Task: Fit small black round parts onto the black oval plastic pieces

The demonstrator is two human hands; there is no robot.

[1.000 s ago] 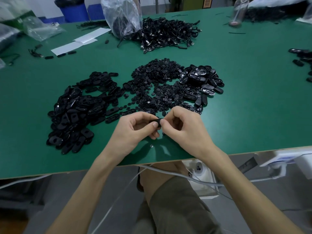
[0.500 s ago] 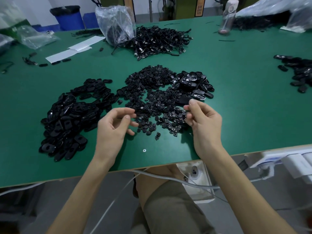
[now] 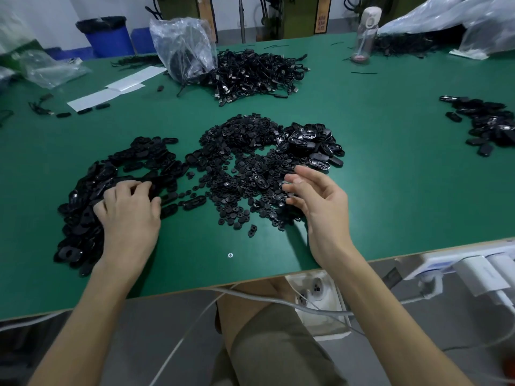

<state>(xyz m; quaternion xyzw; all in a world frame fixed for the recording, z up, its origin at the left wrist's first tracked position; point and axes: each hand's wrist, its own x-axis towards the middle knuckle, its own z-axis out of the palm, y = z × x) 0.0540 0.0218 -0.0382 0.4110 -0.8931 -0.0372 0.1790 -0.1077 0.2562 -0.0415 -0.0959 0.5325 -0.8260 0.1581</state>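
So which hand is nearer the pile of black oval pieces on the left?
Left. The left hand rests on the oval pieces pile, fingers among them; the right hand is off to its right, by the round parts pile.

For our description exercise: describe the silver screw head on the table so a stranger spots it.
On the green table, look near its front edge, between the left hand and right hand. The screw head sits nearer than the small round parts. It alone is silver; its neighbours are black.
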